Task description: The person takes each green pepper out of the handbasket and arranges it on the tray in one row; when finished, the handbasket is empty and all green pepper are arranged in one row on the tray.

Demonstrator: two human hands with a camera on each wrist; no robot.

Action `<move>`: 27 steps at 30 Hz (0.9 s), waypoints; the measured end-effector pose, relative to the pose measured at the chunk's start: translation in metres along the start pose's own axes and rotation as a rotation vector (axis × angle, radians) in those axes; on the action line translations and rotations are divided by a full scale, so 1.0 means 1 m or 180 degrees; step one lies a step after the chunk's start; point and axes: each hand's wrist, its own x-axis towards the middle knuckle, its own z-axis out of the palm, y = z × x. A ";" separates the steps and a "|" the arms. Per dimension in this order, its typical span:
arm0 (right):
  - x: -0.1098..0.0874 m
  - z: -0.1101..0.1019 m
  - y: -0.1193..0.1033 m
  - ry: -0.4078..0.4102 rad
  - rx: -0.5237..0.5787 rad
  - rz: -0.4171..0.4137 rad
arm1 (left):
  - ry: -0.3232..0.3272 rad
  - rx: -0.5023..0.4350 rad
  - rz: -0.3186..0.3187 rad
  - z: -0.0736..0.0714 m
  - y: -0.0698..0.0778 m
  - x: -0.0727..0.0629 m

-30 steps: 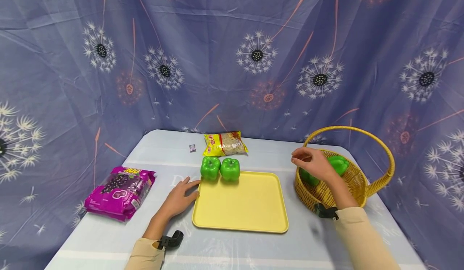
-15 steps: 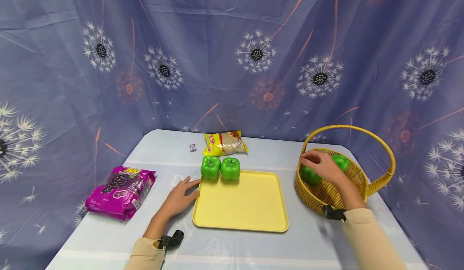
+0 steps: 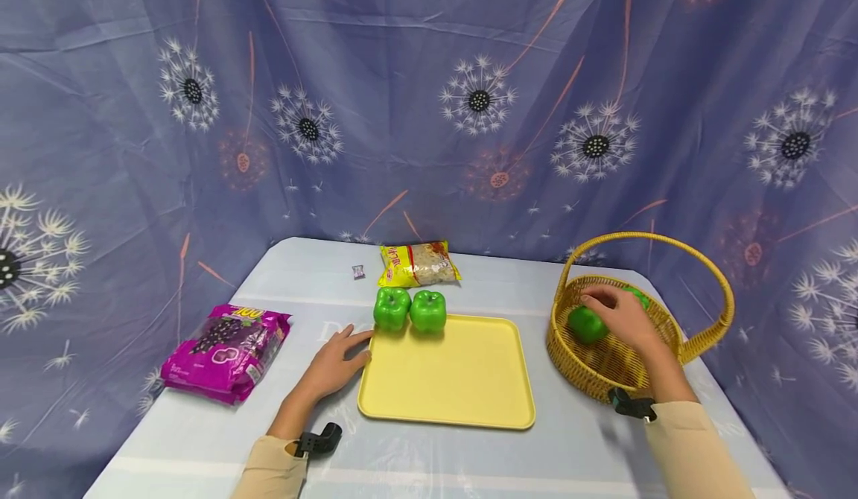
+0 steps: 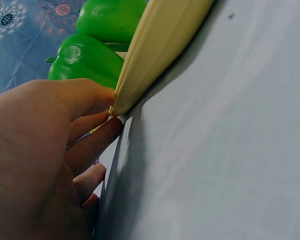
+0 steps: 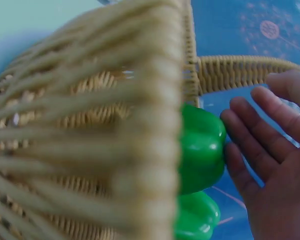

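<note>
My left hand (image 3: pixel 335 365) lies beside the yellow tray (image 3: pixel 449 380), its thumb and forefinger touching the tray's left edge. In the left wrist view the thumb and fingertips meet the tray's rim (image 4: pixel 127 82). Two green bell peppers, one on the left (image 3: pixel 392 308) and one on the right (image 3: pixel 428 311), sit side by side at the tray's back left. Over the wicker basket (image 3: pixel 570 361), my right hand (image 3: pixel 623 316) reaches down with fingertips at a green bell pepper (image 3: pixel 587 326). The right wrist view has those fingers extended beside the pepper (image 5: pixel 202 150). Another pepper (image 3: pixel 637 296) is partly hidden behind the hand.
The basket's tall handle (image 3: pixel 704 261) arches over its opening. A purple bag with grapes pictured on it (image 3: pixel 224 354) lies at the left. Behind the tray are a yellow-and-clear food bag (image 3: pixel 418 264) and a small wrapped piece (image 3: pixel 358 271). A patterned curtain (image 3: pixel 402 112) hangs behind.
My right hand has moved right and down from the basket's left rim to the pepper inside. The left hand and the two peppers on the tray have stayed put.
</note>
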 end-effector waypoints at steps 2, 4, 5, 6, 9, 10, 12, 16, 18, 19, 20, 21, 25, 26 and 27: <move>-0.002 -0.004 0.002 0.0053 -0.0012 0.0055 | -0.0007 0.0007 -0.0008 0.000 0.001 0.000; -0.004 -0.009 0.003 0.0077 -0.0051 0.0118 | -0.0011 0.0017 -0.0012 -0.001 0.001 0.000; -0.005 -0.011 0.003 0.0086 -0.0097 0.0151 | -0.0011 0.0024 -0.0014 -0.001 0.001 0.000; -0.006 -0.013 0.004 0.0092 -0.0181 0.0181 | -0.0012 0.0027 -0.0015 -0.002 0.002 0.001; -0.007 -0.018 0.005 0.0119 -0.0428 0.0222 | -0.0005 0.0041 -0.0007 -0.002 0.002 0.001; -0.007 -0.019 0.006 0.0126 -0.0493 0.0211 | -0.0001 0.0037 -0.0009 -0.002 0.002 0.001; -0.008 -0.020 0.006 0.0145 -0.0612 0.0178 | 0.0001 0.0040 -0.0009 -0.002 0.002 0.002; -0.008 -0.019 0.007 0.0157 -0.0754 0.0134 | -0.0001 0.0041 0.0004 -0.002 0.002 0.002; -0.008 -0.019 0.008 0.0159 -0.0836 0.0139 | -0.0003 0.0041 0.0019 -0.002 0.002 0.002; -0.008 -0.019 0.008 0.0155 -0.0871 0.0142 | -0.0002 0.0041 0.0028 -0.002 0.002 0.002; -0.008 -0.019 0.009 0.0144 -0.0905 0.0153 | 0.0000 0.0037 0.0031 -0.002 0.002 0.002; -0.008 -0.018 0.009 0.0123 -0.0943 0.0158 | -0.0001 0.0036 0.0034 -0.002 0.002 0.001; -0.009 -0.018 0.011 0.0000 -0.1032 0.0146 | -0.0011 0.0023 0.0039 -0.001 0.002 0.001; -0.010 -0.018 0.013 -0.0037 -0.1036 0.0140 | -0.0013 0.0021 0.0038 -0.001 0.002 0.000; -0.010 -0.018 0.013 -0.0072 -0.1042 0.0121 | -0.0013 0.0020 0.0040 -0.001 0.002 0.000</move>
